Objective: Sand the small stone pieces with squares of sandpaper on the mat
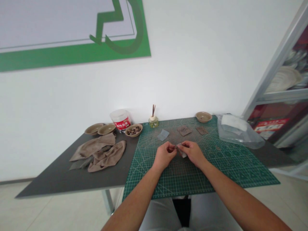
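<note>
My left hand (165, 154) and my right hand (192, 152) meet over the green cutting mat (166, 184), fingertips nearly touching. The right fingers pinch a small folded grey-white piece (183, 154), perhaps paper or sandpaper. Left thumb and fingers are closed at its edge, on a tiny dark thing I cannot make out. Just beyond the hands lie a pale grey-blue square (163, 135), a brown square (184, 130) with dark marks and a smaller brown piece (201, 130).
Brown cloths (108, 157) lie on the dark table's left side. Behind them are brown bowls (107, 129), a clear jar (121, 120) and a bowl of brown pieces (133, 130). A reed diffuser (153, 121), another bowl (203, 116) and a plastic bag (237, 131) line the back.
</note>
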`<state>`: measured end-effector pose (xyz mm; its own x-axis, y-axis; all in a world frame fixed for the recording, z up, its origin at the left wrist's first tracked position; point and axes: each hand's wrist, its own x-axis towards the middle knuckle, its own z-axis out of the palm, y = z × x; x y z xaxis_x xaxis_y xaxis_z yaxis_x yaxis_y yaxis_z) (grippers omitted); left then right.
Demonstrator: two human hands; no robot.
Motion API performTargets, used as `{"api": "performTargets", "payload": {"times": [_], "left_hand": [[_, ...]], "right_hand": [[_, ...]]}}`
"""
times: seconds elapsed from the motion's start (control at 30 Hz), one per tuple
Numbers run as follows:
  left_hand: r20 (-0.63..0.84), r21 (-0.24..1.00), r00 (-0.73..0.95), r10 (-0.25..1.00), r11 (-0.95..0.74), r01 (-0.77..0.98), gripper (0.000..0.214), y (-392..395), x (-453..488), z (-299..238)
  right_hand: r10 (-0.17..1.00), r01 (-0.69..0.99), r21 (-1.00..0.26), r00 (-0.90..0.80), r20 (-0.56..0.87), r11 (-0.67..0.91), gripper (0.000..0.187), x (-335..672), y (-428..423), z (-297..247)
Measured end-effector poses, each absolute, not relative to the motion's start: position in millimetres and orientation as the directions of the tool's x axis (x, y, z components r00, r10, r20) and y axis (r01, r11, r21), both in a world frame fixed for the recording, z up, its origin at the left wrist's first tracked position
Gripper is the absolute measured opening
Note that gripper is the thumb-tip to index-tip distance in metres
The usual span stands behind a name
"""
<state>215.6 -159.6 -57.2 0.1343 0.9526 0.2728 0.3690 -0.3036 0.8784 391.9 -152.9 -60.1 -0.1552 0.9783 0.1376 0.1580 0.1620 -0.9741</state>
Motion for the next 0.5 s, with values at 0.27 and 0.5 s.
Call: {"api": "performTargets", "payload": {"times": [0.27, 0.5], "left_hand": [[0.312, 0.831, 0.186, 0.932, -0.362, 0.421, 0.004, -163.6, 217.9, -55.6], [0.308, 0.831, 0.211, 0.927, -0.371, 0.414, 0.004, -161.0, 215.1, -60.1]], "right_hand": [[0.972, 0.134, -0.976, -0.185, 0.143, 0.17, 0.032, 392.8, -148.6, -63.7], [0.97, 0.143, -0.974, -0.194, 0.148, 0.177, 0.034, 393.6, -148.6, -64.9]]}}
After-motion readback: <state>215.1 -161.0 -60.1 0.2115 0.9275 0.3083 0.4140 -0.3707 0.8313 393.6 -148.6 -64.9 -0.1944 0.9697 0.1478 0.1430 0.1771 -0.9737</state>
